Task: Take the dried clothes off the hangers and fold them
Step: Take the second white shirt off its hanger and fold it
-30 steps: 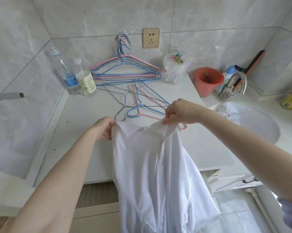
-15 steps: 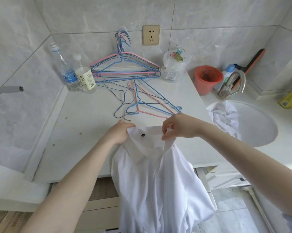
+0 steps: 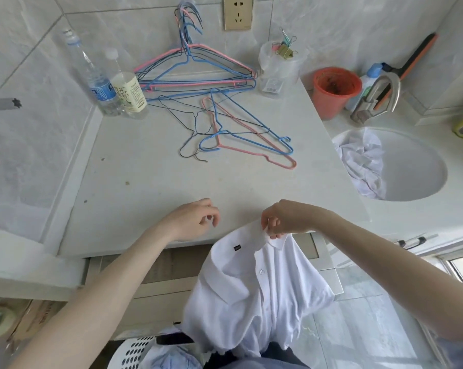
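White shirt [image 3: 254,283] hanging by its collar from the right hand [image 3: 286,218].
The right hand pinches the collar; the left hand [image 3: 191,219], just beside it, is loosely curled and holds nothing. Beyond both hands, loose wire hangers [image 3: 241,133] lie on the counter [image 3: 145,182].

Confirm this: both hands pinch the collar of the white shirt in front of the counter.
Wrong. The head view shows only the right hand pinching the collar of the white shirt in front of the counter; the left hand is beside it, holding nothing.
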